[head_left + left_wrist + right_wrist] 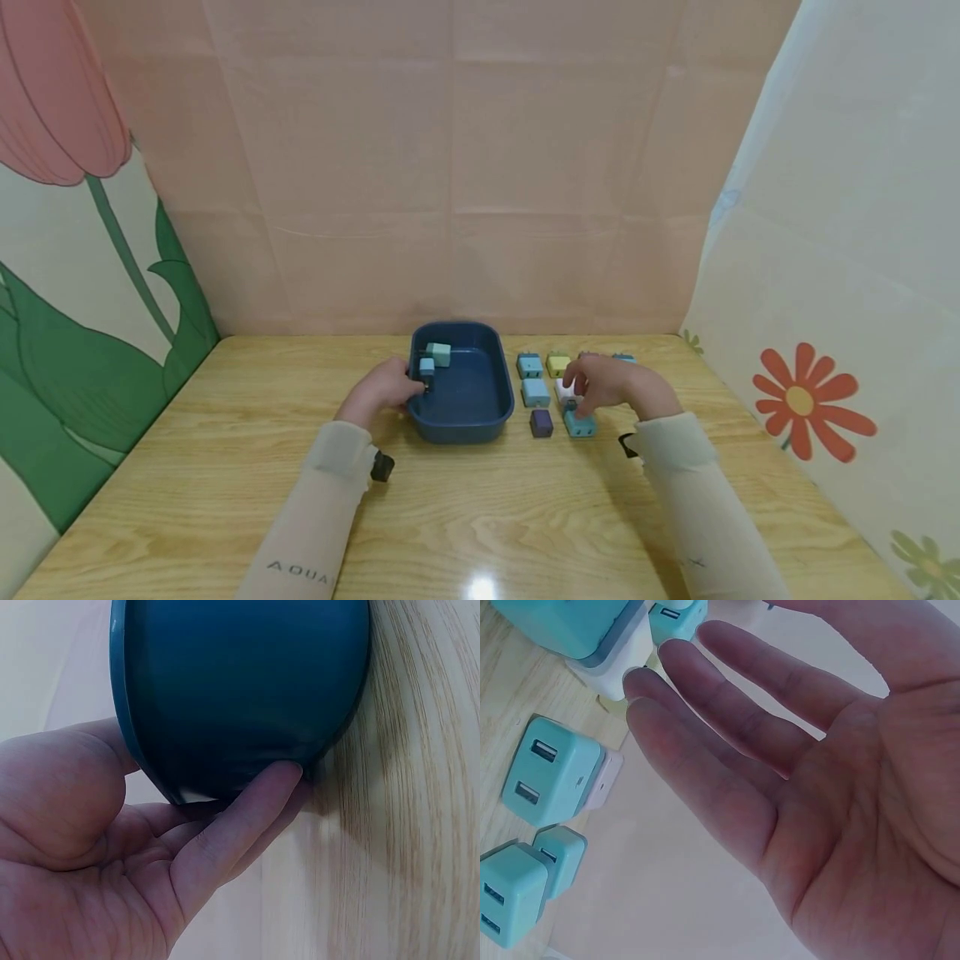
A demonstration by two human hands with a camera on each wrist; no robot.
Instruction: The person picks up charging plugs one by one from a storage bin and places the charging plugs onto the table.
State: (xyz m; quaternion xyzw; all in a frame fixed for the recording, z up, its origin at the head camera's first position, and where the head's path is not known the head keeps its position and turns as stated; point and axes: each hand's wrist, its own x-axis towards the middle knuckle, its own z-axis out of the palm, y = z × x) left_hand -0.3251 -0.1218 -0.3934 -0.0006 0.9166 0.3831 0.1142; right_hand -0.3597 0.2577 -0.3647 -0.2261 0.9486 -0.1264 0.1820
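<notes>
My left hand grips the left wall of a dark blue plastic bin, thumb over the rim and fingers against the outside. Inside the bin, at its left, lie a pale green USB charger and a small blue one. My right hand is over a group of chargers, fingertips close to a teal USB charger and a white one. In the right wrist view its fingers are loosely bent, with nothing visibly held. The thumb tip is outside that view.
Left of the right hand sit a light blue charger, another blue charger, a purple one and a yellow one. A further blue charger is partly hidden behind the hand. Walls enclose the wooden table.
</notes>
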